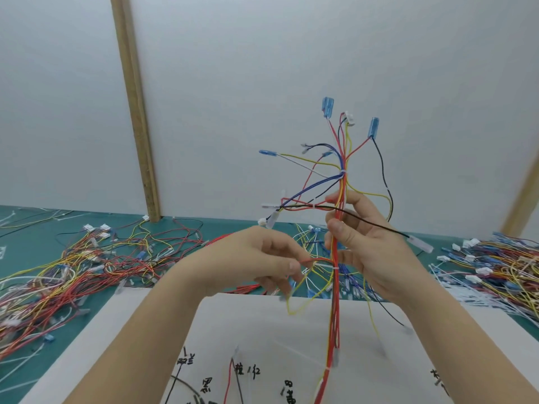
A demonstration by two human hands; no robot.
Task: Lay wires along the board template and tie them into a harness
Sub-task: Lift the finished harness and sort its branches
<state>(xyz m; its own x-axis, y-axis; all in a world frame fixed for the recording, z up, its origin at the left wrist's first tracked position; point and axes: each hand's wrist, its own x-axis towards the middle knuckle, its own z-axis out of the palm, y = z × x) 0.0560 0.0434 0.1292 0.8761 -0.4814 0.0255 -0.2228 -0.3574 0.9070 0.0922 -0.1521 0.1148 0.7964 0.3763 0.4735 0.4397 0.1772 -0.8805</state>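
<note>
I hold a tied wire harness [337, 290] upright above the white board template [262, 330]. Its red, yellow, blue and black wires fan out at the top and end in blue terminals [328, 106] and white connectors. White cable ties [343, 172] bind the trunk. My right hand [367, 246] grips the trunk of the harness just below the fan. My left hand [262, 258] pinches a red wire loop that branches off the trunk near a lower cable tie [335, 268]. A yellow loop hangs under that hand.
A heap of loose coloured wires [87, 272] covers the green mat [17, 228] at the left. Another pile with white connectors and cable ties [495, 269] lies at the right. Handwritten marks [248, 370] and a few wires sit on the template's near edge. A wooden post [137, 112] stands behind.
</note>
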